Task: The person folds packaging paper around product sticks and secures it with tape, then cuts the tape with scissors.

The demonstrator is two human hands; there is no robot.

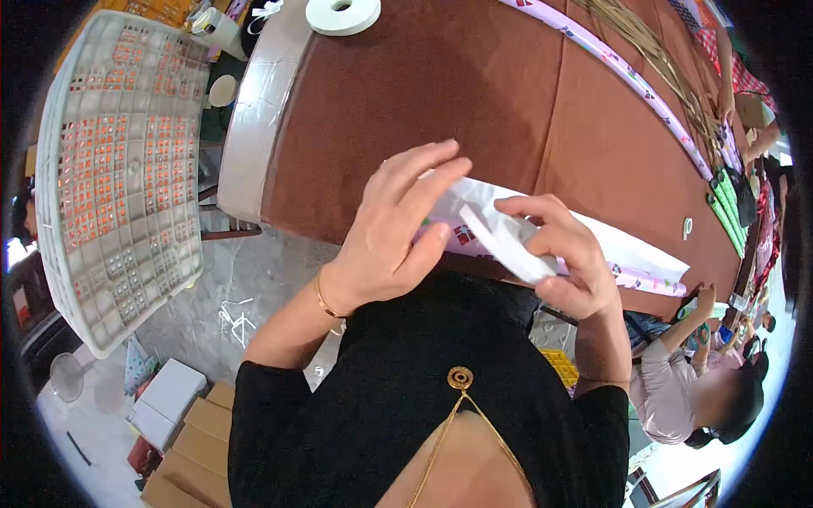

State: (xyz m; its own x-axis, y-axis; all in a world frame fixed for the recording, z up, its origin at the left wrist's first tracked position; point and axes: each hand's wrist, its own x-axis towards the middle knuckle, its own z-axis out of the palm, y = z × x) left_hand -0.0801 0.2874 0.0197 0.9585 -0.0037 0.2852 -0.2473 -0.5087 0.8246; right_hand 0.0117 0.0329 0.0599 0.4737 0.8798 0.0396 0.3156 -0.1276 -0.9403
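Observation:
My right hand (576,258) is closed around a roll of white tape (500,244), held tilted in front of my body. My left hand (389,224) is to its left, fingers stretched out and thumb apart, with nothing visibly gripped. Beneath both hands, along the near table edge, lies a pink patterned sheet (648,281) with a white underside, partly rolled. The hands and tape hide its middle.
Another white tape roll (343,13) lies at the table's far left, and a small one (687,227) at right. A long patterned roll (610,72) and green rolls (728,212) rest farther out. Crates (131,169) stand left. A co-worker (669,381) is at right.

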